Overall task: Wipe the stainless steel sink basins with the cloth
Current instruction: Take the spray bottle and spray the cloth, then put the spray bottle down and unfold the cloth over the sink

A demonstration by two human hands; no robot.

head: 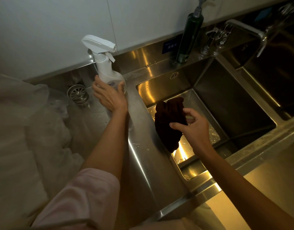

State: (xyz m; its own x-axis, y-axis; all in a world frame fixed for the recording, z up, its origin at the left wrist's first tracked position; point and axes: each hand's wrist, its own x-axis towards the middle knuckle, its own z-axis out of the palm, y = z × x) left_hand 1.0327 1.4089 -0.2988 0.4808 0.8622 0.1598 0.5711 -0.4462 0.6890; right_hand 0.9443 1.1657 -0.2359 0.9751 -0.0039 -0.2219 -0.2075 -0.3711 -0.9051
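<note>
A dark brown cloth (169, 120) hangs bunched over the left edge of the middle stainless steel basin (225, 103), and my right hand (191, 125) pinches it from the right side. My left hand (108, 95) reaches around the base of a white spray bottle (106, 70), which stands upright on the divider between the left and middle basins; thumb and fingers lie on either side of it. The left basin (93, 112) holds a round metal drain strainer (77, 93) and clear plastic sheeting.
A dark green dispenser bottle (189, 35) stands on the back ledge beside a blue label (170, 46). A steel faucet (247, 32) arches over a third basin (275, 83) at the right. White crumpled plastic (23, 130) fills the left side. White wall tiles run behind.
</note>
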